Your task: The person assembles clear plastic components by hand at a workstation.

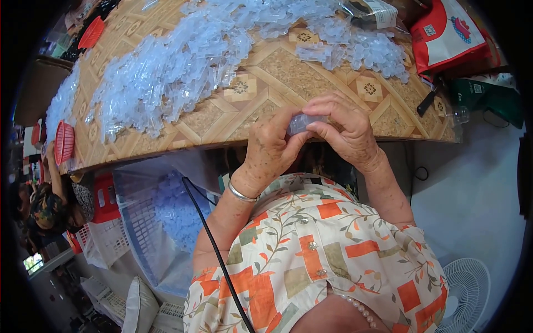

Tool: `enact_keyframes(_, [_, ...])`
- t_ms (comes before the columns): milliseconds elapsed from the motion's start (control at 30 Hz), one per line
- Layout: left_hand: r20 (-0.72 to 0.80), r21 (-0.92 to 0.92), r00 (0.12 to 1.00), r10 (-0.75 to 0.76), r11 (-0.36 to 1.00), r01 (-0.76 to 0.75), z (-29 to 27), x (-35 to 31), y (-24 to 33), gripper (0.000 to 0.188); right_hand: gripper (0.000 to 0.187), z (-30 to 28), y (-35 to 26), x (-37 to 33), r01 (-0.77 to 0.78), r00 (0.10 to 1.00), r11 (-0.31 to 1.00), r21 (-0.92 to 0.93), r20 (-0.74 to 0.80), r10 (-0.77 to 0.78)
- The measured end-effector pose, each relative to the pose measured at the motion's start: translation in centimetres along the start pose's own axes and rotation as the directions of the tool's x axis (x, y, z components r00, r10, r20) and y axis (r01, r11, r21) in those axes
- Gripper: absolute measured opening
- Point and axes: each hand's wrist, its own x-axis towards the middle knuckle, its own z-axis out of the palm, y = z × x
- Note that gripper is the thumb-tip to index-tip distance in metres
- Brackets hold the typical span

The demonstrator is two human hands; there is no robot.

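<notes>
At the brown patterned table (280, 72), I log: clear rounded plastic piece (303, 123), pinched between left hand (268, 139) and right hand (353, 131). Visible axis: roughly crosswise.

Clear plastic piece (300, 124) at the table's (283, 72) near edge: partly covered by left hand (269, 136) and right hand (350, 127); full shape indeterminate. Pile of clear parts (161, 83) on the table: cropped by upper edge of view. Co-worker (47, 205) left of the table: dark, blurred. Fan (472, 283) below the table's right end: partly behind sleeve (425, 272), base cut off.
</notes>
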Motion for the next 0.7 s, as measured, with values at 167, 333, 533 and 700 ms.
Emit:
enact_keyframes(167, [0.02,0.089,0.999,0.028,0.996,-0.029,0.3,-0.4,-0.3,0.026,0.022,-0.1,0.4,0.0,0.045,0.998,0.996,-0.072,0.056,-0.041])
enact_keyframes(333, [0.058,0.169,0.997,0.055,0.984,-0.064,-0.1,0.0,-0.5,0.029,0.02,-0.1,-0.1,0.6,0.138,0.988,0.973,-0.183,0.089,-0.124])
enact_keyframes(533, [-0.013,-0.087,0.996,-0.092,0.992,0.091,0.6,-1.1,-1.4,0.033,0.033,0.7,0.3,0.3,0.077,0.993,0.987,-0.141,0.096,-0.064])
enact_keyframes(700, [-0.072,-0.378,0.98,-0.187,0.914,0.147,0.2,-0.3,0.0,0.035,0.071,1.3,-0.2,-0.8,-0.22,0.908,0.789,0.573,-0.175,0.38])
